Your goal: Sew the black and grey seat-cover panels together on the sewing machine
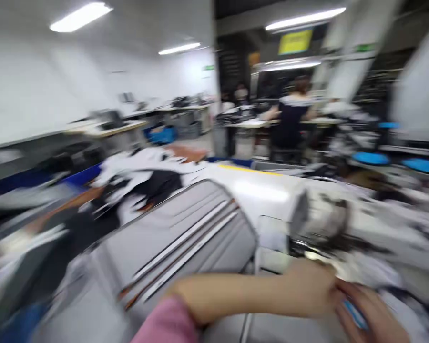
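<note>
"Head view, blurred: where is the grey panel (189,243)?"
"Slanted beside the white machine (264,193); the left forearm (236,296) passes in front of the panel's near right edge."
"Hands?"
"Right hand (373,312) curled round a small blue item (355,313). Left hand (312,286) meets it; grip cannot be told, fingers smeared."
"Risks?"
"Judgement: forearm or pink sleeve (168,321) could drag and crease the panel. If the item is sharp, such closeness could nick fingers."
"Writing?"
"None legible; yellow sign (295,42) unreadable, no brand discernible."
</note>
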`<control>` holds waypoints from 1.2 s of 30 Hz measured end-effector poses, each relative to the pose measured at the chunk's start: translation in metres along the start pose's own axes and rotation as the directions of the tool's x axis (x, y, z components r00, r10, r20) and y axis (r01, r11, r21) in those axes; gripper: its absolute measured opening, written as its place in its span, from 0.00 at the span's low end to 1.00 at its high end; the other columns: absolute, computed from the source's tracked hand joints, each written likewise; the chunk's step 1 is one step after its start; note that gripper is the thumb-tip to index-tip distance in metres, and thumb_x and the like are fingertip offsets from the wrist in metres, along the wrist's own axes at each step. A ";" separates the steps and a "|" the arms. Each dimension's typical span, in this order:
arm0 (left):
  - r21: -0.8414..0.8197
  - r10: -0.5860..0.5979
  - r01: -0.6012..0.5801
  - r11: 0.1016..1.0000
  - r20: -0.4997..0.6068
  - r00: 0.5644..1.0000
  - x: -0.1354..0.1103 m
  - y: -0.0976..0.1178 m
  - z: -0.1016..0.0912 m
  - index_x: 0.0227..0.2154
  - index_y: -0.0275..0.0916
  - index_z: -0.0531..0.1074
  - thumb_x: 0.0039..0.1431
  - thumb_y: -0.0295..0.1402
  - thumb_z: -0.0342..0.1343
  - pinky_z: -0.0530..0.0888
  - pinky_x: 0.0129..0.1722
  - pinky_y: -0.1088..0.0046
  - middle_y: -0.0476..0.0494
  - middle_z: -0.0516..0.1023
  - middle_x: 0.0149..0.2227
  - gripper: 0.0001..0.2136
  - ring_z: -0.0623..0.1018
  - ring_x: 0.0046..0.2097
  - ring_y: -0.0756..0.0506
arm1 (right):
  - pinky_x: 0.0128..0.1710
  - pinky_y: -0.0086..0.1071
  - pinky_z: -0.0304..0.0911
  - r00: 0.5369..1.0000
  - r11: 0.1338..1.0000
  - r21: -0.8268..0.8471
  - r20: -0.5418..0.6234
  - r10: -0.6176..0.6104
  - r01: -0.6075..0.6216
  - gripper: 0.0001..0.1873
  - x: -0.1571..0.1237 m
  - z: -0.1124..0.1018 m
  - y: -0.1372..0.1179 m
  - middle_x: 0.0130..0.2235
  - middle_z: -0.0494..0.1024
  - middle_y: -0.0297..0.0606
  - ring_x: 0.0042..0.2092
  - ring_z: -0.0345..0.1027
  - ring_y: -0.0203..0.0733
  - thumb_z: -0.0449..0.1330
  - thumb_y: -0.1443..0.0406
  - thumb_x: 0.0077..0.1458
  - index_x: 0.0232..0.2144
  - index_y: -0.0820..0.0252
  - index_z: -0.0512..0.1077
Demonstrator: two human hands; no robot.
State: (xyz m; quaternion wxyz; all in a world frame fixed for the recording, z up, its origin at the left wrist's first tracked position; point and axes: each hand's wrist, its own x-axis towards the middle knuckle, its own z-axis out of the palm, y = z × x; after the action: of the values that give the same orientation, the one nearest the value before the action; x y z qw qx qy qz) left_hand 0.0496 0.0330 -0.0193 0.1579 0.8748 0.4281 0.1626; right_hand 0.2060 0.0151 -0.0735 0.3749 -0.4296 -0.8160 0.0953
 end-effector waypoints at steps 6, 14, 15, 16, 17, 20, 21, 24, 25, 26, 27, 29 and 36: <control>-0.567 -0.080 -0.021 0.823 -0.153 0.985 0.020 0.032 -0.071 0.36 0.40 0.69 0.52 0.31 0.61 0.74 0.29 0.79 0.52 0.73 0.27 0.09 0.74 0.29 0.52 | 0.45 0.38 0.68 0.962 0.985 -0.166 -0.260 -0.084 0.041 0.15 0.032 -0.123 -0.014 0.42 0.78 0.41 0.45 0.72 0.47 0.60 0.59 0.57 0.48 0.51 0.70; -0.468 0.044 -0.184 0.864 -0.293 0.955 0.071 0.068 -0.107 0.38 0.41 0.74 0.53 0.31 0.60 0.73 0.30 0.78 0.48 0.72 0.33 0.09 0.72 0.31 0.52 | 0.48 0.38 0.60 0.996 0.944 -0.321 -0.076 0.051 -0.073 0.17 0.112 -0.229 0.108 0.42 0.77 0.44 0.46 0.68 0.46 0.52 0.57 0.61 0.41 0.61 0.76; -0.448 0.047 -0.179 0.876 -0.289 0.956 0.075 0.067 -0.106 0.39 0.41 0.74 0.53 0.31 0.60 0.73 0.30 0.78 0.48 0.72 0.33 0.09 0.71 0.30 0.52 | 0.48 0.38 0.60 0.999 0.949 -0.313 -0.033 0.027 -0.036 0.17 0.115 -0.228 0.117 0.42 0.76 0.43 0.46 0.67 0.46 0.53 0.56 0.61 0.42 0.60 0.75; -0.431 0.049 -0.172 0.886 -0.282 0.958 0.077 0.065 -0.104 0.39 0.41 0.74 0.54 0.32 0.60 0.72 0.29 0.78 0.48 0.72 0.33 0.09 0.70 0.29 0.53 | 0.48 0.37 0.59 1.000 0.952 -0.306 -0.013 0.012 -0.015 0.17 0.115 -0.227 0.123 0.42 0.76 0.43 0.45 0.67 0.46 0.54 0.55 0.60 0.42 0.60 0.75; -0.421 0.049 -0.164 0.892 -0.270 0.961 0.079 0.062 -0.102 0.40 0.40 0.74 0.54 0.32 0.60 0.71 0.29 0.78 0.48 0.72 0.33 0.10 0.70 0.28 0.53 | 0.47 0.37 0.58 1.000 0.953 -0.303 -0.011 0.008 -0.011 0.17 0.115 -0.225 0.126 0.42 0.75 0.43 0.45 0.66 0.45 0.54 0.55 0.60 0.41 0.60 0.75; -0.435 0.032 -0.134 0.891 -0.233 0.972 0.082 0.057 -0.098 0.40 0.40 0.74 0.55 0.34 0.59 0.70 0.29 0.78 0.49 0.70 0.32 0.10 0.69 0.27 0.53 | 0.45 0.36 0.57 0.999 0.944 -0.329 -0.024 0.025 -0.031 0.16 0.111 -0.220 0.123 0.39 0.74 0.42 0.43 0.65 0.45 0.51 0.56 0.62 0.39 0.60 0.73; -0.442 0.025 -0.125 0.888 -0.226 0.974 0.083 0.057 -0.098 0.40 0.39 0.74 0.55 0.35 0.59 0.70 0.28 0.78 0.49 0.70 0.32 0.10 0.69 0.27 0.53 | 0.45 0.37 0.56 0.999 0.936 -0.351 -0.026 0.030 -0.038 0.16 0.110 -0.218 0.122 0.39 0.74 0.43 0.43 0.65 0.45 0.50 0.57 0.62 0.38 0.61 0.72; -0.438 0.020 -0.119 0.891 -0.225 0.974 0.089 0.059 -0.101 0.40 0.39 0.74 0.54 0.35 0.59 0.70 0.28 0.78 0.49 0.69 0.31 0.11 0.69 0.28 0.53 | 0.45 0.37 0.55 0.998 0.923 -0.382 -0.055 0.035 -0.053 0.15 0.110 -0.213 0.120 0.39 0.73 0.44 0.42 0.63 0.46 0.48 0.58 0.62 0.37 0.61 0.70; -0.426 0.025 -0.125 0.896 -0.234 0.972 0.092 0.060 -0.103 0.40 0.39 0.74 0.54 0.35 0.59 0.70 0.28 0.78 0.48 0.70 0.32 0.11 0.69 0.28 0.53 | 0.44 0.37 0.55 0.997 0.928 -0.367 -0.074 0.035 -0.059 0.15 0.109 -0.211 0.121 0.38 0.72 0.44 0.41 0.63 0.46 0.48 0.58 0.63 0.37 0.62 0.69; -0.412 0.030 -0.132 0.902 -0.245 0.969 0.095 0.062 -0.106 0.40 0.39 0.74 0.54 0.35 0.60 0.70 0.29 0.78 0.48 0.70 0.32 0.11 0.70 0.29 0.52 | 0.44 0.36 0.56 0.995 0.936 -0.345 -0.093 0.036 -0.066 0.15 0.109 -0.208 0.123 0.38 0.72 0.44 0.41 0.63 0.45 0.48 0.58 0.63 0.37 0.62 0.69; -0.400 0.036 -0.142 0.906 -0.260 0.965 0.098 0.065 -0.109 0.39 0.39 0.74 0.54 0.35 0.60 0.70 0.30 0.77 0.48 0.71 0.32 0.11 0.70 0.30 0.52 | 0.44 0.36 0.56 0.993 0.945 -0.319 -0.115 0.037 -0.072 0.15 0.108 -0.205 0.124 0.38 0.71 0.44 0.41 0.63 0.45 0.47 0.58 0.63 0.37 0.62 0.68; -0.391 0.052 -0.170 0.905 -0.293 0.955 0.104 0.069 -0.115 0.39 0.39 0.74 0.53 0.35 0.60 0.71 0.30 0.77 0.48 0.71 0.32 0.11 0.70 0.30 0.52 | 0.44 0.35 0.57 0.985 0.959 -0.269 -0.168 0.042 -0.086 0.15 0.107 -0.200 0.127 0.38 0.71 0.43 0.41 0.63 0.44 0.47 0.57 0.63 0.37 0.62 0.68; -0.391 0.098 -0.239 0.889 -0.346 0.933 0.130 0.082 -0.123 0.39 0.37 0.75 0.51 0.36 0.63 0.72 0.30 0.76 0.46 0.73 0.32 0.13 0.72 0.33 0.50 | 0.45 0.36 0.59 0.977 0.975 -0.203 -0.209 0.047 -0.090 0.17 0.105 -0.199 0.130 0.39 0.72 0.43 0.42 0.64 0.45 0.49 0.55 0.63 0.40 0.62 0.71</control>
State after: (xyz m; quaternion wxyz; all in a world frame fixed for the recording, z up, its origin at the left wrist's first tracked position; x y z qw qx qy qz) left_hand 0.1303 0.1060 0.1443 0.2598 0.8154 0.3232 0.4040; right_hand 0.3897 0.1429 0.0594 0.4047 -0.5025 -0.7636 -0.0232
